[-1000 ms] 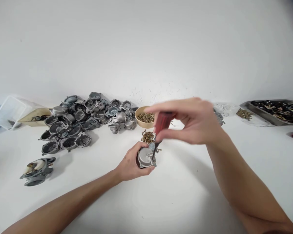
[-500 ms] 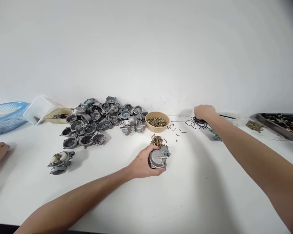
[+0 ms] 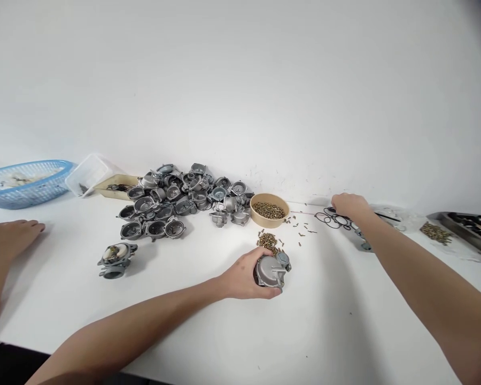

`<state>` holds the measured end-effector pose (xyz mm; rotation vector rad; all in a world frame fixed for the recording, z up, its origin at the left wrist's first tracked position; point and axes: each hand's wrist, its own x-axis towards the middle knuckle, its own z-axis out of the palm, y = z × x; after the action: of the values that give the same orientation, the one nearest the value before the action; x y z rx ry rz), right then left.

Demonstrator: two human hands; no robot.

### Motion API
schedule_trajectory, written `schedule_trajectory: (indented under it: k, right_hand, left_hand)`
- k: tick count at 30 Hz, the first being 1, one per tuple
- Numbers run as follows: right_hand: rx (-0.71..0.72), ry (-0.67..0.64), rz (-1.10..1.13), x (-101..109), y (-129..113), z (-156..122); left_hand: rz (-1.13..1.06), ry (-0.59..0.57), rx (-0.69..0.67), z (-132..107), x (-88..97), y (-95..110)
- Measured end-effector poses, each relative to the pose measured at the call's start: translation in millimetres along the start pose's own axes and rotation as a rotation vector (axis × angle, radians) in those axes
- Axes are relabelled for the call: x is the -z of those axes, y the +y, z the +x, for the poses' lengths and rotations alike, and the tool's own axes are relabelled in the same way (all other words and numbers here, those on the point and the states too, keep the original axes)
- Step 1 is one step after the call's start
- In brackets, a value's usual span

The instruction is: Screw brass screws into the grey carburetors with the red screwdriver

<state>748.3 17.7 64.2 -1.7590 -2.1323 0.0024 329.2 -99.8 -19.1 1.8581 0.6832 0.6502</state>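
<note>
My left hand (image 3: 244, 275) is wrapped around the side of a grey metal carburetor (image 3: 270, 271), which has a rounded bowl on top and is near the table's front middle. Just behind it lies a small pile of brass screws (image 3: 268, 239). Over a tangle of black rubber rings (image 3: 329, 218) at the back right is my right hand (image 3: 350, 207), its fingers curled down and closed; their tips are hidden, so what they hold does not show. Another carburetor part (image 3: 364, 243) is partly covered by my right forearm.
A brown paper bowl (image 3: 286, 211) of brass pieces stands beside heaped carburetor bodies (image 3: 156, 229). One carburetor (image 3: 115, 262) sits apart at left, near another person's hand (image 3: 14, 235). Blue basket (image 3: 44, 190), clear tub (image 3: 91, 174), brass pile (image 3: 436, 233) and metal tray (image 3: 460, 230) line the back.
The view has swung left, so everything sits farther right and more of the other person's arm shows. Both my hands stay at the same places, the left one still around the carburetor.
</note>
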Motion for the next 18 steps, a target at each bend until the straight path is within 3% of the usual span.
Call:
schedule_trajectory:
  k: [9, 18]
  right_hand:
    - [-0.416, -0.346, -0.458, 16, -16, 9]
    - [-0.596, -0.459, -0.631, 4, -6, 13]
  left_hand:
    - [-0.035, 0.01, 0.01, 0, -3.8, -4]
    - [-0.101, -0.011, 0.063, -2, -3.6, 1]
